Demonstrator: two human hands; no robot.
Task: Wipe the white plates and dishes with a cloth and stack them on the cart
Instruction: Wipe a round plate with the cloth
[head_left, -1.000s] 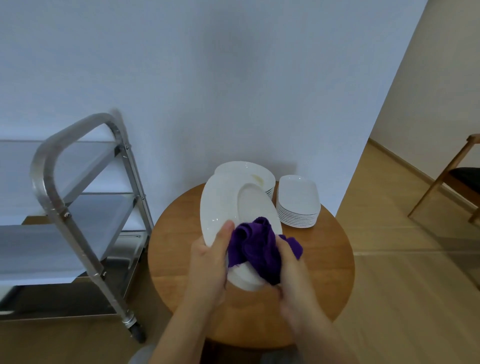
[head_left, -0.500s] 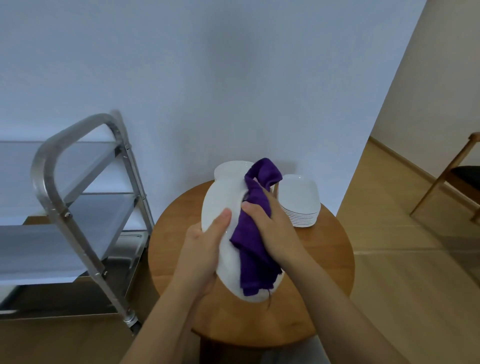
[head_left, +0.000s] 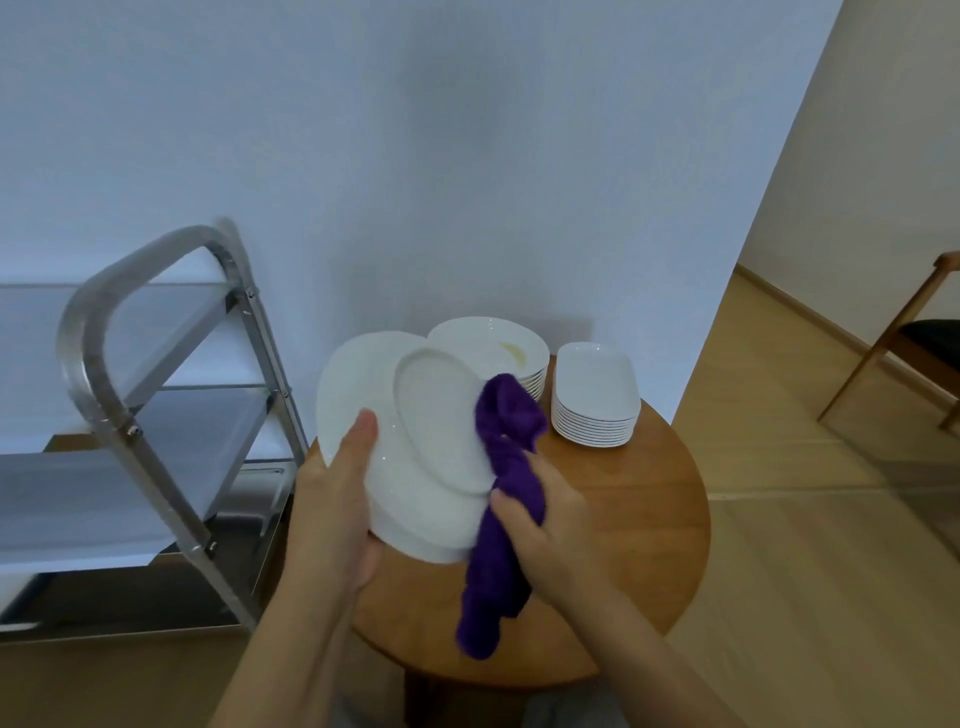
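My left hand (head_left: 337, 499) holds a large white oval plate (head_left: 415, 441) tilted up over the round wooden table (head_left: 639, 530), thumb on its face. My right hand (head_left: 545, 525) grips a purple cloth (head_left: 506, 467) pressed against the plate's right edge; the cloth hangs down below my hand. Behind the plate stands a stack of round white plates (head_left: 498, 345), the top one with a yellowish smear. To its right is a stack of rectangular white dishes (head_left: 595, 395). The steel cart (head_left: 156, 364) stands at the left with bare shelves.
A white wall rises right behind the table. A wooden chair (head_left: 914, 332) stands at the far right on the light wood floor. The cart's curved handle bar (head_left: 98, 291) is close to the table's left side.
My right hand has slid the cloth from the plate's top and middle down to its right edge, uncovering the plate's face. The left hand keeps its hold on the plate.
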